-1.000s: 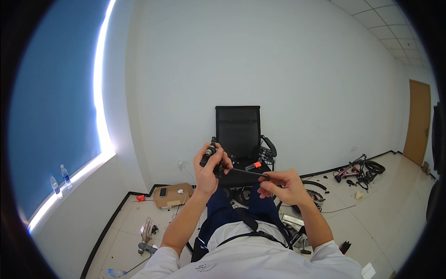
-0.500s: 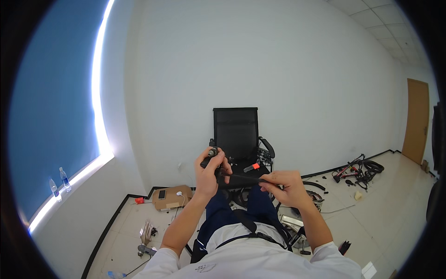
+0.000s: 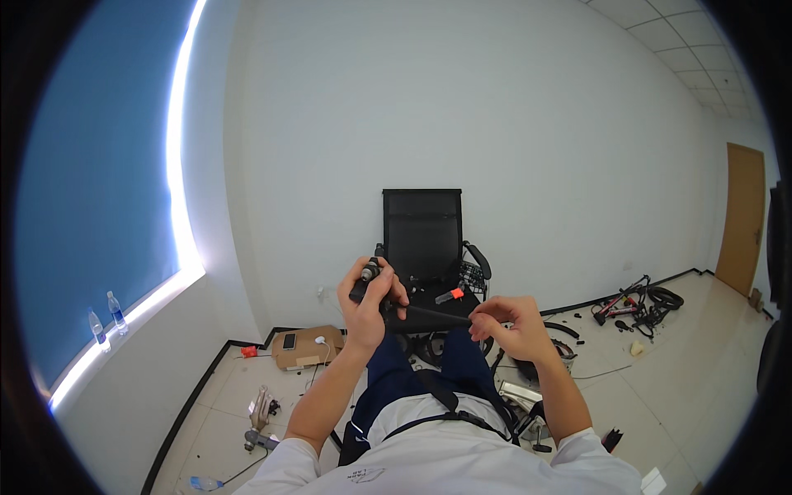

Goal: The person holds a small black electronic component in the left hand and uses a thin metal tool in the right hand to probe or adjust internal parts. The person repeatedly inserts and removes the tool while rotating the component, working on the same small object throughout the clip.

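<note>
My left hand (image 3: 367, 309), raised in front of my lap, is closed around a black part with a round silver-grey end (image 3: 370, 270); its kind is not clear from here. A thin dark strip (image 3: 441, 317) runs from that part's lower side across to my right hand (image 3: 511, 328). There my thumb and fingertips pinch its far end. The strip is fairly straight and blends with the black chair seat behind it. My left fingers and palm hide much of the black part.
A black office chair (image 3: 422, 239) faces me, with a red-and-black item (image 3: 450, 295) on its seat. Left on the floor lie cardboard (image 3: 305, 348) with a phone (image 3: 289, 341) and metal parts (image 3: 260, 421). Bicycle parts (image 3: 635, 305) lie right. Two bottles (image 3: 115, 313) stand on the windowsill.
My left hand has shifted slightly left. My right hand has turned a little, its fingers more curled at the strip's end. The strip still spans between both hands.
</note>
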`<state>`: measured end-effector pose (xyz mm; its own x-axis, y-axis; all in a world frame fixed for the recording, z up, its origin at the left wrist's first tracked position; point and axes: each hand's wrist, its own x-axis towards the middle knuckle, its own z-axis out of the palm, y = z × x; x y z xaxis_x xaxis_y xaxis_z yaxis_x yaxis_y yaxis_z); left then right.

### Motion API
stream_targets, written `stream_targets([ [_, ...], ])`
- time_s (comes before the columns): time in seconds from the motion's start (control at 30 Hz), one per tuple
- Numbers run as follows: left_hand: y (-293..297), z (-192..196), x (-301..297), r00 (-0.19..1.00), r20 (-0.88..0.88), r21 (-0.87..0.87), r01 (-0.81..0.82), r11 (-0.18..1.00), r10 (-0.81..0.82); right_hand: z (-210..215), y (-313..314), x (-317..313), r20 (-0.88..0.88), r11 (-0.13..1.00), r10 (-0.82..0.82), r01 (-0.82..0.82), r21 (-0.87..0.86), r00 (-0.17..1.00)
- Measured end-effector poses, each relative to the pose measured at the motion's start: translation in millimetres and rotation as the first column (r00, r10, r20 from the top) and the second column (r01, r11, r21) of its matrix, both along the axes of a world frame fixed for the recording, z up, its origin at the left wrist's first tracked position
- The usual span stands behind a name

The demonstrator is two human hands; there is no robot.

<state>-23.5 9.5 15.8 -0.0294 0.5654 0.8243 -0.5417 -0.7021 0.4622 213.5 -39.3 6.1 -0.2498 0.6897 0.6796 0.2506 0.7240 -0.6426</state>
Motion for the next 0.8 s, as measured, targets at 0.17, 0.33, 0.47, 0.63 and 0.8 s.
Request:
stream_targets([
  [0.17,-2,4,3,0.998,-0.03,-0.012,-0.052,0.999,0.052,2,-3,-1,0.013,0.995,-0.018,0.017,0.097,1.0],
  [0.33,3,2,3,0.999,-0.044,-0.034,0.001,0.999,-0.002,2,-1,-4,0.063,0.909,-0.143,0.106,0.404,0.988],
  [0.47,4,0,4,1.0,-0.027,-0.04,-0.011,0.999,0.01,-3,9,-2,0.114,0.723,-0.207,0.073,0.687,0.972],
  [0.63,2,2,2,0.999,0.033,-0.079,-0.016,0.997,0.019,1,-5,-6,0.128,0.815,-0.16,0.058,0.576,0.979],
  [0.8,3,0,4,0.998,0.042,-0.001,-0.054,0.999,0.054,3,-5,-3,0.141,0.969,-0.097,0.062,0.237,0.985],
])
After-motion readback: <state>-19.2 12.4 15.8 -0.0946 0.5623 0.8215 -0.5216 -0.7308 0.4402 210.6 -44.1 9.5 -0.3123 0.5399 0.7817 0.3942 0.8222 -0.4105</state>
